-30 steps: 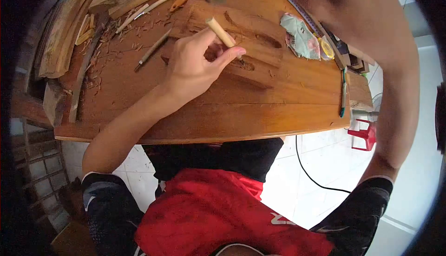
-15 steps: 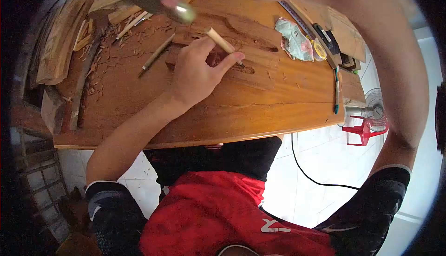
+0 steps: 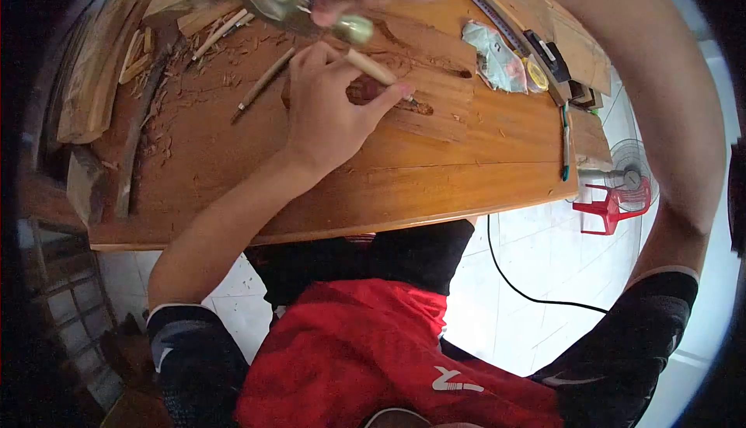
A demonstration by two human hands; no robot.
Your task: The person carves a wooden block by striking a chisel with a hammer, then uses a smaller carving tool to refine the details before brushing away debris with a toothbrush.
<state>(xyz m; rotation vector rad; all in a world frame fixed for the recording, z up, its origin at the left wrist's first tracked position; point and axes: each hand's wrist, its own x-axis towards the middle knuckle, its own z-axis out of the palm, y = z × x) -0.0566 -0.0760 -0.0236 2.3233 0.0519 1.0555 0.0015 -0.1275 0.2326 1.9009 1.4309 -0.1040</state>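
Observation:
My left hand (image 3: 330,106) is closed round a chisel with a pale wooden handle (image 3: 370,66). The chisel slants down to the right, its tip at a carved hollow (image 3: 420,107) in a brown wooden board (image 3: 443,86). Above it my right hand (image 3: 334,2), blurred, grips a shiny metallic tool (image 3: 353,29), whose rounded end is close to the top of the chisel handle. The tool's full shape is smeared by motion. Left of my left hand a second thin chisel (image 3: 264,85) lies on the table (image 3: 326,210).
Wood shavings and rough wood pieces (image 3: 93,78) lie at the left. At the right are a plastic bag (image 3: 493,57), a yellow tape roll (image 3: 536,75), a ruler (image 3: 496,20) and a teal-ended tool (image 3: 566,144). A red stool (image 3: 610,209) and a fan stand beyond the edge.
My right hand and the metallic tool have moved right and down, closer to the chisel handle. My left hand stays closed on the chisel; the view has shifted slightly.

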